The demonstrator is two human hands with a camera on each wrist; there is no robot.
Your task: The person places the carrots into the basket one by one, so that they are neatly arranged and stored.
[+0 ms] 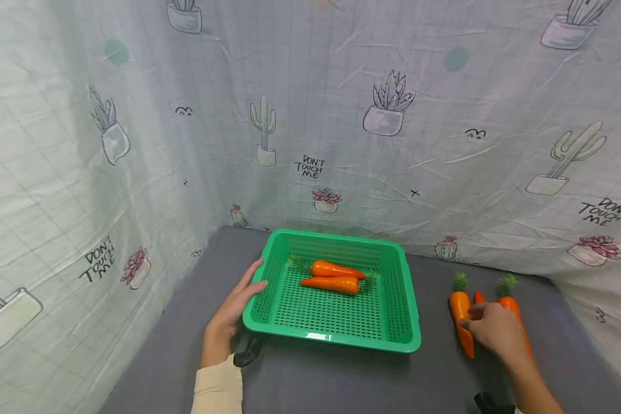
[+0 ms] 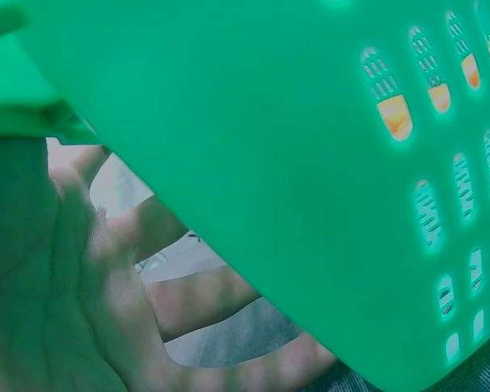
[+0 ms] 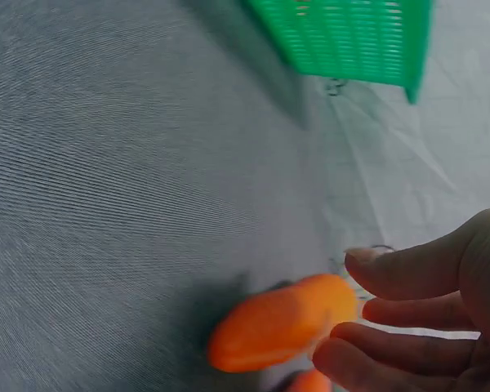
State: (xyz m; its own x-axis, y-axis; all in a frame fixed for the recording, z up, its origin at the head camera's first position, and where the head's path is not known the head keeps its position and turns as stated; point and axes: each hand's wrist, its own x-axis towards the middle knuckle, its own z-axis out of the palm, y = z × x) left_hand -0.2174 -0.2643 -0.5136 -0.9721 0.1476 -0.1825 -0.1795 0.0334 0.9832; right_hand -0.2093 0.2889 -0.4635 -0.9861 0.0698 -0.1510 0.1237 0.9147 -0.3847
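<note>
Two orange toy carrots (image 1: 334, 284) with green tops lie on the floor of a green plastic basket (image 1: 336, 342). At its left side, my left hand (image 1: 233, 305) holds the rim with the thumb over it; the other fingers (image 2: 200, 302) spread along the outside. Over on the right, my right hand (image 1: 497, 328) is low among more carrots, thumb and fingers apart. A carrot (image 1: 460, 316) lies by its thumb, another (image 1: 512, 307) lies partly behind the hand, and an orange tip (image 1: 478, 296) shows between them. In the right wrist view, a carrot (image 3: 278, 322) is right at the fingertips.
The basket stands on a dark grey cloth surface (image 1: 310, 379). Behind and to the left hangs a pale curtain (image 1: 310, 115) printed with cacti. Black straps with small devices (image 1: 247, 353) are worn at the wrists.
</note>
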